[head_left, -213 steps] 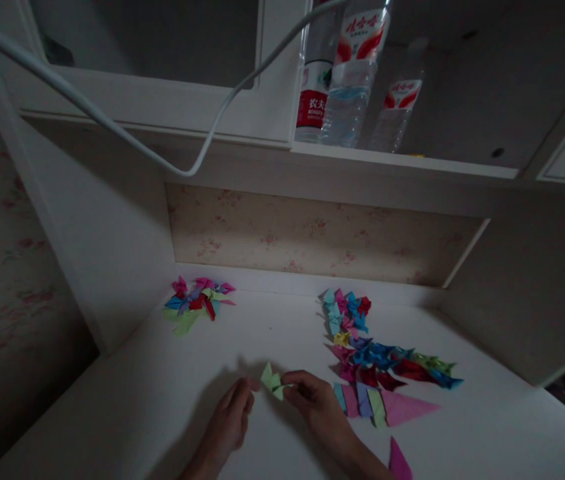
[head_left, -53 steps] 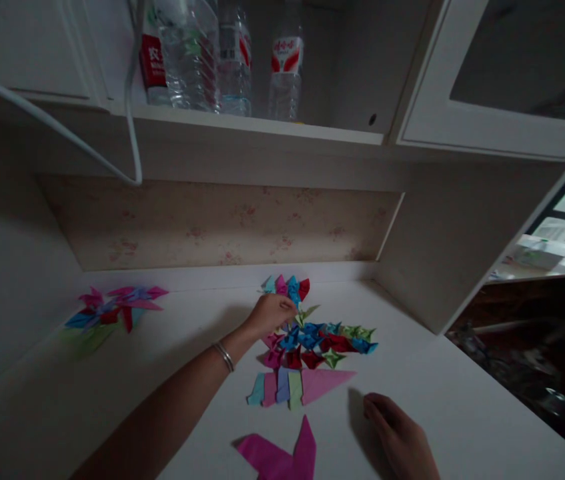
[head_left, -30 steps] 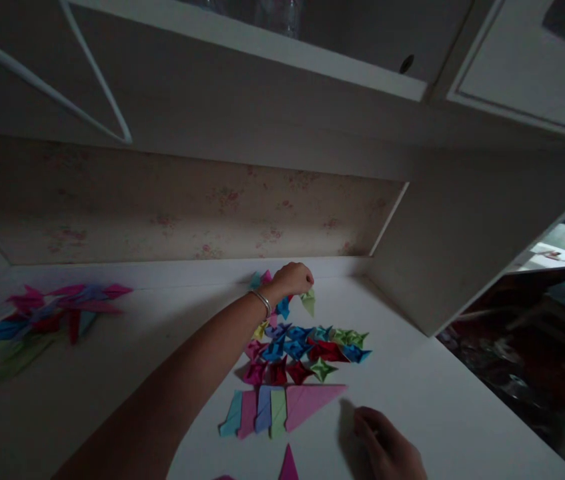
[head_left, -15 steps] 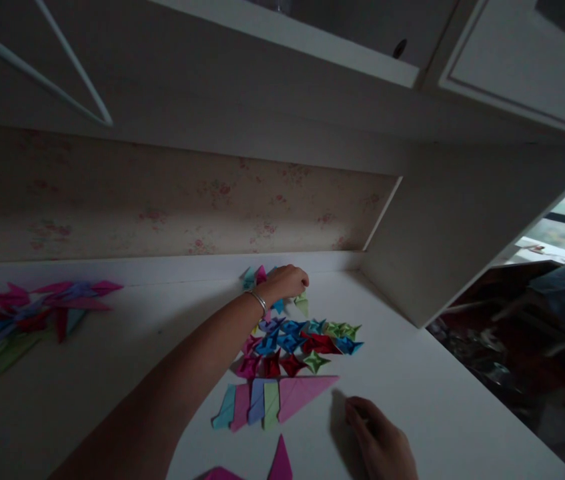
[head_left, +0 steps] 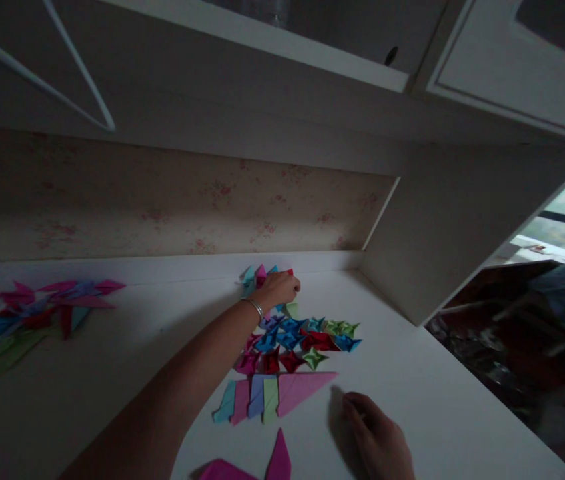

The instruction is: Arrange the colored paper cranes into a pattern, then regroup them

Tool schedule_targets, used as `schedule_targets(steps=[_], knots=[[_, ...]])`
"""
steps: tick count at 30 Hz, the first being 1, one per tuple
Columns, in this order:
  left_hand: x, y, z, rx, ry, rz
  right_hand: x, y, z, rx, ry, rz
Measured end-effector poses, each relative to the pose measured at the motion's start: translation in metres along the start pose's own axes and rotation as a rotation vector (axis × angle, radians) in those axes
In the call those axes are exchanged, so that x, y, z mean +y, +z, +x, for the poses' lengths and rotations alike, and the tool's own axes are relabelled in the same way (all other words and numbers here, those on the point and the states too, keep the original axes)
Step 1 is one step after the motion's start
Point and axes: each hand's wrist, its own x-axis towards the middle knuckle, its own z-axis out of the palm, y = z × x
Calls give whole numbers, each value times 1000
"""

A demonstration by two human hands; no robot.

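Far edge: I see the tabletop [head_left: 427, 387] end at a white strip below the floral wallpaper [head_left: 222, 200].
Right edge: beyond an upright panel [head_left: 437, 220] at the far right corner, it runs slanting toward me. I have white surface between that edge and the right hand [head_left: 377, 437].
Left stretch: more white surface lies between the left arm and the paper pile [head_left: 37, 310] near the far left corner.
Left hand: it reaches near the far edge, fingers [head_left: 296, 287] bent down over the green paper [head_left: 291, 309]. The left hand [head_left: 279, 289] hides the contact, so I cannot tell if they grip it.
Right hand: loosely curled near the near edge; I cannot tell whether the fingertips meet or hold anything.
Paper rows: folded pieces in blue [head_left: 291, 333], red [head_left: 319, 340] and pink [head_left: 307, 391] sit between the hands, in the way of a direct sweep across.
Near edge: magenta paper [head_left: 279, 460] lies there, partly cut off from my view.
Overhead: a shelf [head_left: 312, 50] spans above the far edge; a cable [head_left: 110, 125] dangles at upper left.
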Motion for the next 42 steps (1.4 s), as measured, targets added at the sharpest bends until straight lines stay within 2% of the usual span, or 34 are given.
schedule_targets(steps=[17,24,32,42], knots=[[3,-3,-12,-39,-18,-4,-5,-1,-1,21,13,-11],[13,3,-13,-34,-92,15,-2,2,-1,70,-39,0],[11,11,-9,-18,-173,33,-8,0,-3,61,-16,-31],[10,13,-3,-40,-108,48,-5,1,-2,64,-46,-6]])
